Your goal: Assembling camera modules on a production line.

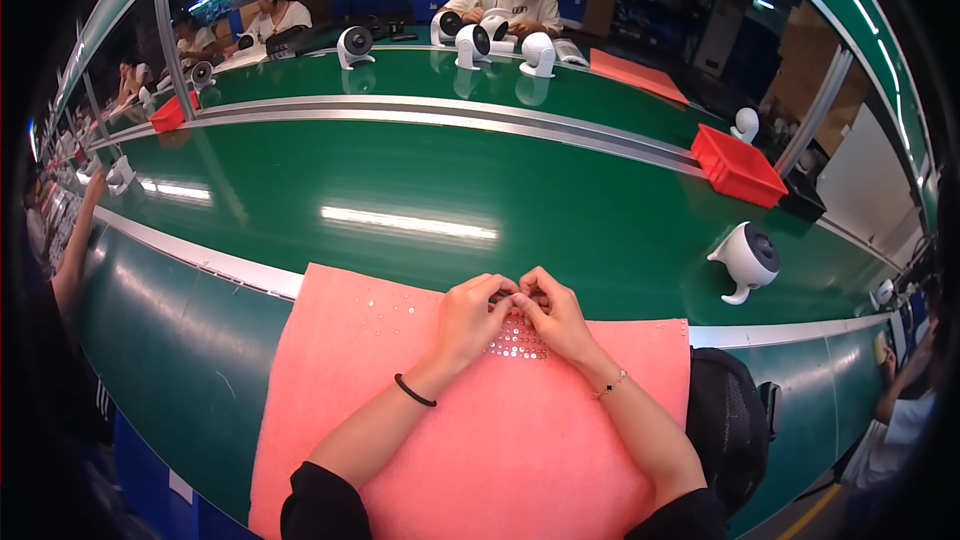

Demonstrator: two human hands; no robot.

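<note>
Loose discs (396,308) lie on the pink sheet (340,390), left of the person's left hand (468,315), its fingertips pinched close. Just nearer the body from the fingertips, between both hands, sits a block of discs (518,348). The right hand (560,325) pinches likewise, meeting the left; whether either grips anything cannot be told.

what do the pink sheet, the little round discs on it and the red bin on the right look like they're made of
Pink sheet: probably foam, matte, given its dull, faintly textured surface.
Small round discs: perhaps metal or shiny plastic; they glint silvery but are too small to be sure.
Red bin: seemingly moulded plastic, fairly smooth, from its even colour and rimmed walls.
</note>
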